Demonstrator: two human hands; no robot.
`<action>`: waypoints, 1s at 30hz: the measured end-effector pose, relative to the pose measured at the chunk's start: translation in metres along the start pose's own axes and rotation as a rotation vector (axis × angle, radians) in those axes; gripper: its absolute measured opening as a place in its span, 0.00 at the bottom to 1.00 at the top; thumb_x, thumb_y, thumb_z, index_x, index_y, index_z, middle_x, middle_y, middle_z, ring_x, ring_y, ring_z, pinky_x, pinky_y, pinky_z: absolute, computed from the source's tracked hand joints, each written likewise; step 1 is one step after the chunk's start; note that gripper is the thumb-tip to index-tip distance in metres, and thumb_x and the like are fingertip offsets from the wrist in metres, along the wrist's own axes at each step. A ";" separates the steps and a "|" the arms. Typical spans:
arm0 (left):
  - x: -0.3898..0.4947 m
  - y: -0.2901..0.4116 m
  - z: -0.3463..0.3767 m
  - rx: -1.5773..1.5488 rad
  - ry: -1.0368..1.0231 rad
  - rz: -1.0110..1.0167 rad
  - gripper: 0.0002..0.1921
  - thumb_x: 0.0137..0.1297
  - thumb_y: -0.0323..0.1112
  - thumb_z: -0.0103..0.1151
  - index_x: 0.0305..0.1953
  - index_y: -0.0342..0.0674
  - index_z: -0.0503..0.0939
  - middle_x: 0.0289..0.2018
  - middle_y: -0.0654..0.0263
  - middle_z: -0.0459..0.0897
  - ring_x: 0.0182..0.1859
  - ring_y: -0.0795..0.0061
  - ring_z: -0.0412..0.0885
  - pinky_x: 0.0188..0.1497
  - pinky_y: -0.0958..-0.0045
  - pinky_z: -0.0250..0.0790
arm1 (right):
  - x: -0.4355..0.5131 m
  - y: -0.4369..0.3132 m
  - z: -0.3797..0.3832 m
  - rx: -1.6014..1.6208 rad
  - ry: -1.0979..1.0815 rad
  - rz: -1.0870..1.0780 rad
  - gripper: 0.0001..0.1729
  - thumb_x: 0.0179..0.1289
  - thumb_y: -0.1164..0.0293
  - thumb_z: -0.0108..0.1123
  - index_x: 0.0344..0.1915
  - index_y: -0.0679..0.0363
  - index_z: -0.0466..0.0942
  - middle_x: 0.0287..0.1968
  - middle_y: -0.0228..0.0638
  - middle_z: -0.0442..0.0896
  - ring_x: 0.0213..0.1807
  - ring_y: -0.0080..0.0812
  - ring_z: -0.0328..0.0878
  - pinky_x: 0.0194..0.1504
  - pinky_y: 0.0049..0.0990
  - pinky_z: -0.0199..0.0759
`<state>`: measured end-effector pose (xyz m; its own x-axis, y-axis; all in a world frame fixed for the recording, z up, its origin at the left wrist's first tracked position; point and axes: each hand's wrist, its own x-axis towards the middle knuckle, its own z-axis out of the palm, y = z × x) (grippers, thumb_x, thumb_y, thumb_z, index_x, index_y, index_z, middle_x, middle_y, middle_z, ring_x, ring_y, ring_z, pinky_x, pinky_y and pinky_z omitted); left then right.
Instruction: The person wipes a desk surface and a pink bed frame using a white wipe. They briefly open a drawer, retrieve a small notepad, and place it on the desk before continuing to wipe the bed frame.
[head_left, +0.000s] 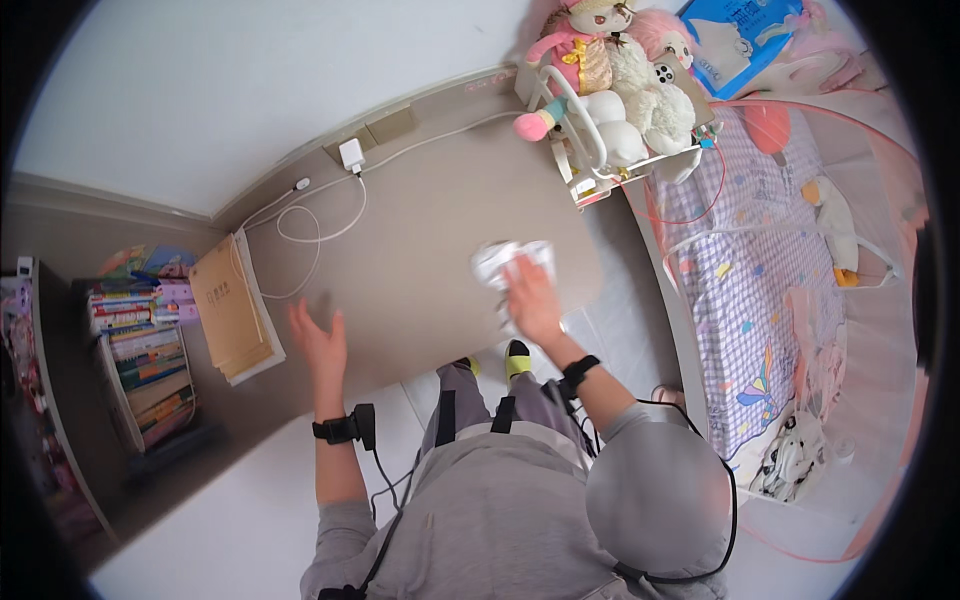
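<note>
A crumpled white cloth or tissue (495, 264) lies at the right part of the grey-brown desktop (427, 225). Over it rests my right hand (534, 296), its palm down and fingers pressing on the cloth; part of the cloth is hidden beneath. My left hand (319, 337) hovers near the desk's front left, fingers spread, holding nothing. Just left of that hand is a stack of brown paper envelopes or folders (232, 311) on white sheets. A white charging cable (319, 240) loops across the desk from a white plug adapter (352, 155).
A white rack (574, 112) packed with dolls and plush toys stands at the back right. Books (154, 375) fill a shelf at the left. Beside the desk's right end is a bed with a checked cover (750, 300) under a pink-edged net tent. Black cables hang near both arms.
</note>
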<state>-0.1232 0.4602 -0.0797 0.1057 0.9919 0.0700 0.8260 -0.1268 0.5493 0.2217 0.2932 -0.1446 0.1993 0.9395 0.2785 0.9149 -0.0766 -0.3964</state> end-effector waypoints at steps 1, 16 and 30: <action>-0.006 0.007 0.005 0.011 -0.009 -0.006 0.36 0.64 0.42 0.63 0.68 0.32 0.60 0.71 0.38 0.54 0.74 0.42 0.51 0.74 0.48 0.47 | -0.012 0.028 -0.007 -0.100 0.046 0.075 0.30 0.58 0.72 0.58 0.63 0.60 0.70 0.68 0.52 0.67 0.69 0.54 0.65 0.69 0.49 0.58; -0.173 -0.003 -0.005 0.042 0.175 -0.148 0.36 0.65 0.41 0.62 0.68 0.31 0.59 0.71 0.36 0.52 0.72 0.38 0.53 0.72 0.46 0.48 | 0.001 0.104 -0.074 -0.116 -0.531 -0.696 0.49 0.45 0.61 0.76 0.68 0.57 0.63 0.74 0.49 0.56 0.76 0.50 0.53 0.74 0.44 0.51; -0.251 -0.039 -0.006 -0.026 0.133 -0.225 0.36 0.60 0.37 0.65 0.67 0.32 0.61 0.71 0.36 0.51 0.70 0.34 0.55 0.71 0.47 0.52 | 0.007 -0.144 0.064 -0.137 -0.371 -0.899 0.48 0.53 0.56 0.69 0.69 0.65 0.59 0.74 0.54 0.56 0.75 0.51 0.53 0.74 0.44 0.48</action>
<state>-0.1847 0.2160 -0.1138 -0.1548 0.9866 0.0518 0.8059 0.0958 0.5843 0.0692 0.3322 -0.1413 -0.6927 0.7102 0.1252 0.7093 0.7024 -0.0596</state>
